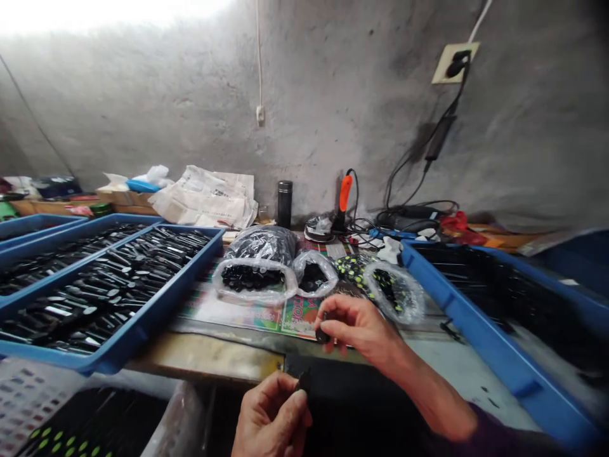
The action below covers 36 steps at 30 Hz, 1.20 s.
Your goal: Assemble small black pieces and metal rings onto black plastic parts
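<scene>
left hand (271,419) closed in a narrow pinch, holding a small black piece (303,381) with its tip showing above the fingers. right hand (359,327) also narrow, thumb and fingers around a second black piece (322,334), mostly hidden; i cannot tell its exact shape. both pieces are held in the air, well apart, near the dark gap below the wooden bench edge (204,357).

beyond the right hand, on a printed paper sheet (228,311): open clear plastic bags (254,279) of black pieces, and a bag of green-speckled pieces (392,293). blue trays (137,330) of long black parts lie left; another blue tray (469,311) lies right. farther back: steel flask (284,203), orange-handled corded tool (345,193).

risk: a small piece could slip from either pinch if grip loosens, and might be lost in the gap. a careless sweep of the right wrist could tip the open bags and spill them.
</scene>
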Available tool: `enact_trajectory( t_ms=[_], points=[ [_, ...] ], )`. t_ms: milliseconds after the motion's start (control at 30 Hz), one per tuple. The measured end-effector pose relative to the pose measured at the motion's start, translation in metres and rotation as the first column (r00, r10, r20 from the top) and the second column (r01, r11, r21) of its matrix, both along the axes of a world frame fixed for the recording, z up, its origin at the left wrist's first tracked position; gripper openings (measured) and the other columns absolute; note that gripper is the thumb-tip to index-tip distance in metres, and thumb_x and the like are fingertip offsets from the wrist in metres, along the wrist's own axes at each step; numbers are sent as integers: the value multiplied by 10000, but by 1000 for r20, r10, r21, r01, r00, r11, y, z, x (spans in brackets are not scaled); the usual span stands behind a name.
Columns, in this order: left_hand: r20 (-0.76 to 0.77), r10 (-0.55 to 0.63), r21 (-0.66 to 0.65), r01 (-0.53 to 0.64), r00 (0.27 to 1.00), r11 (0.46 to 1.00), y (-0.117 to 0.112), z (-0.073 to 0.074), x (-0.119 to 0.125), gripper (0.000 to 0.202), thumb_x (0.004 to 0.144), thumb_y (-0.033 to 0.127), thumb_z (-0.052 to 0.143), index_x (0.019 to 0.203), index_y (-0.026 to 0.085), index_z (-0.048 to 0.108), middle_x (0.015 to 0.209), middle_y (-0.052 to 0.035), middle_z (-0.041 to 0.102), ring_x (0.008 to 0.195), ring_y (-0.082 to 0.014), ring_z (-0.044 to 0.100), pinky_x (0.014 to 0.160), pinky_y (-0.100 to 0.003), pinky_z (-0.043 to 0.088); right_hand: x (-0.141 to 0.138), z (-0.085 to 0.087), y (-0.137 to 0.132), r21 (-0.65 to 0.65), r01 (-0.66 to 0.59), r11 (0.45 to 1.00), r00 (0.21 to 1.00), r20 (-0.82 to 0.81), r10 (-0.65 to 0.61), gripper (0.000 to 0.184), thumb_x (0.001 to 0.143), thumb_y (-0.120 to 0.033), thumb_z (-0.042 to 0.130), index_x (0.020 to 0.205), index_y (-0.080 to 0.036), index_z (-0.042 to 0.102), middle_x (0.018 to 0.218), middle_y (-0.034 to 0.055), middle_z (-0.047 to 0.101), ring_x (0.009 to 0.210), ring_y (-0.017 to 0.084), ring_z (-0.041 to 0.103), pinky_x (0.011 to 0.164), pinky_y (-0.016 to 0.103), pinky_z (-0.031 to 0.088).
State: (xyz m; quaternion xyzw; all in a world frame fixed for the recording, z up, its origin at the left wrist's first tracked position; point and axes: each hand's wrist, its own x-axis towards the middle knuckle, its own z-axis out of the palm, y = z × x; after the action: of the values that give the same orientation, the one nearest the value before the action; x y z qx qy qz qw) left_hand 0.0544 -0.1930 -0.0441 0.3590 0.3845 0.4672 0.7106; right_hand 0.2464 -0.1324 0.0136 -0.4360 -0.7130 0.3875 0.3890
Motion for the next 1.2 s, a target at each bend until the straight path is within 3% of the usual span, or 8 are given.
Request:
enact_trajectory(
  t_ms=[100,267,500,1033,1200],
  points=[
    [23,-91,-19,91,996,996,-11,2,10,551,579,566,875,709,122,574,515,12,583,331,-4,367,348,-125,219,13,-16,-39,-120,-11,993,919,-392,-38,279,856,-373,693,912,-112,612,843,86,665,607,180,668,425,160,461],
    [40,-189,-29,190,981,981,-23,0,24,507,629,531,859,724,128,567,536,12,589,331,-3,357,339,-127,231,16,-31,-77,-154,28,988,843,-528,-106,261,897,-363,727,937,-109,687,758,79,652,615,164,643,462,154,479],
    [19,-224,-40,225,974,974,-24,-7,30,503,649,532,845,748,129,560,553,9,601,334,-12,363,336,-135,252,19,-40,-85,-196,47,979,798,-583,-155,263,886,-361,740,913,-106,682,688,88,649,597,171,634,471,160,487],
    [-35,-271,-115,265,962,957,-17,-9,34,483,667,529,832,763,137,567,572,4,598,368,-23,374,358,-142,242,19,-58,-82,-196,109,975,756,-620,-209,193,874,-315,768,890,-140,687,881,62,633,609,150,643,461,159,489],
    [-37,-272,-96,267,962,959,-16,-10,36,476,678,527,826,761,131,574,571,6,590,369,-13,351,365,-144,237,18,-56,-83,-202,167,965,762,-594,-256,265,869,-361,774,844,-127,653,756,54,627,572,149,634,458,157,479]
  ],
)
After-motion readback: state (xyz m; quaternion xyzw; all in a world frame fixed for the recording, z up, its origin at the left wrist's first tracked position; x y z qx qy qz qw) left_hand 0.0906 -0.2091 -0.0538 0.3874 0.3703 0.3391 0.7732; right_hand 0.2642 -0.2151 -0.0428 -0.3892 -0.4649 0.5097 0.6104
